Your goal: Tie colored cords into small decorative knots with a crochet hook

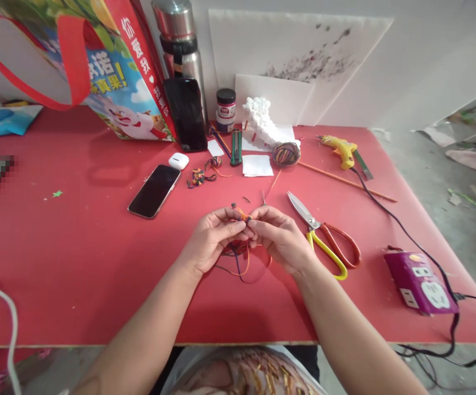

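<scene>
Close together above the red table, my left hand (220, 233) and my right hand (276, 235) both pinch a small piece of knotted cord (245, 218) in orange and dark blue. Loose cord ends (238, 266) hang below it onto the table. A thin pointed metal tool shows just past my right fingers, and I cannot tell whether the hand holds it. Scissors (314, 225) with one yellow and one red handle lie open to the right. Beyond my hands is another knotted cord piece (197, 176), with a wound ball of multicoloured cord (286, 154) farther back.
A phone (154, 192) and a white earphone case (179, 160) lie left of my hands. A green utility knife (236, 148), a jar (225, 109) and a steel flask (182, 60) stand or lie behind. At right are a yellow glue gun (340, 151) and a purple power socket (421, 282) with cables.
</scene>
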Demonstrator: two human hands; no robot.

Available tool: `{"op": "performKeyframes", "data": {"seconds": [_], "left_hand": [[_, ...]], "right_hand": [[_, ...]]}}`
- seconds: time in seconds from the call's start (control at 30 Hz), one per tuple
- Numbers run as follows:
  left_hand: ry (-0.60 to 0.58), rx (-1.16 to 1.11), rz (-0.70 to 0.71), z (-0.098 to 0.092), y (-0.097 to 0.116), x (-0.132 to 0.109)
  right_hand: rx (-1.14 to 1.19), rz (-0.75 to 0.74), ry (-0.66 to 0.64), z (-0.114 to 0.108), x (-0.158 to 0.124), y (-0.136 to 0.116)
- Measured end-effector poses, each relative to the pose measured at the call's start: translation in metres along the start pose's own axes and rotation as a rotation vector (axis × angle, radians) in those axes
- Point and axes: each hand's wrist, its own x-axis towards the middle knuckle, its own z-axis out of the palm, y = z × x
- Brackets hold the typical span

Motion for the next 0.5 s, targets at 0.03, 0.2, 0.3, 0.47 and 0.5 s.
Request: {"op": "performKeyframes", "data": {"seconds": [0.03,0.2,0.3,0.47,0.5], "left_hand": [[-0.024,-0.002,-0.017,-0.0008,0.0009,-0.0004],[-0.059,0.019,-0.057,-0.0010,0.0055,-0.0010],[-0.041,0.063,-0.070,-0.0018,0.0057,-0.0007],[0.009,0.097,-0.086,-0.0042,0.0052,0.0004],[0.018,0.093,-0.093,-0.0043,0.0052,0.0007]], "right_hand": [[0.032,0.027,-0.026,-0.0011,0.0001,-0.0003],[0.112,0.122,-0.115,-0.0032,-0.0006,0.0017],[0.141,0.154,-0.104,-0.0011,-0.0013,0.0052],[0.150,0.241,-0.083,0.0021,-0.0010,0.0070],[0.144,0.254,-0.083,0.0024,-0.0009,0.0065]]}}
